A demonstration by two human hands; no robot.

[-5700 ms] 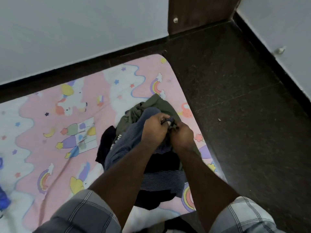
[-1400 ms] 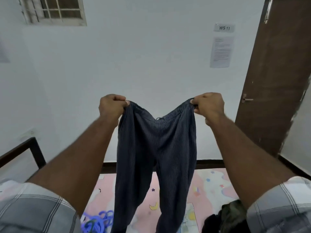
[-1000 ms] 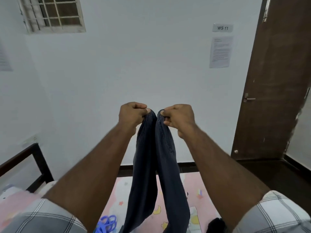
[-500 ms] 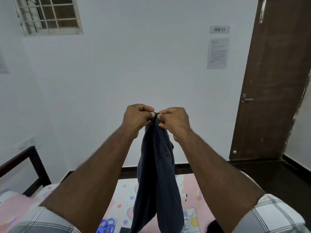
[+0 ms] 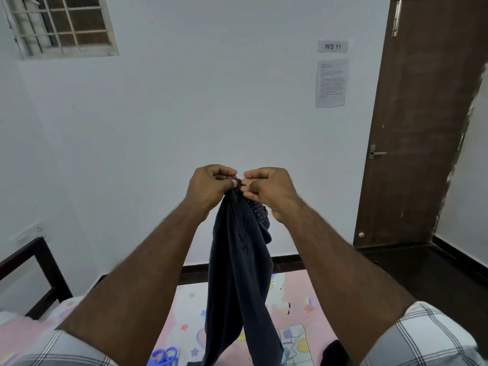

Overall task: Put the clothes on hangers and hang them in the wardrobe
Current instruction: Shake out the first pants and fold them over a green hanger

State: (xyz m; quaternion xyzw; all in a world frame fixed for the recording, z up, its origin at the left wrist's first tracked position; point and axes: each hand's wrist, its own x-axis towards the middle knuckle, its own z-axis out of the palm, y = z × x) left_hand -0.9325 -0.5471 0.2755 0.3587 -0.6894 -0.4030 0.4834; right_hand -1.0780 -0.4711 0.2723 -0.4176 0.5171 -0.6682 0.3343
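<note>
Dark blue striped trousers hang folded lengthwise in front of me, above the bed. My left hand and my right hand are held up side by side at chest height and both pinch the gathered waistband at its top. The two legs drop together towards the pink patterned bedsheet. Blue plastic hangers lie on the sheet at the bottom, left of the trousers. The wardrobe is not in view.
A dark heap of other clothes shows at the bottom right on the bed. A dark bed frame stands at the left. A brown door is at the right, with dark floor in front of it. A white wall is ahead.
The hands came together from spreading the waistband wide, folding the trousers in half lengthwise. They now touch at the top of the bunched waistband.
</note>
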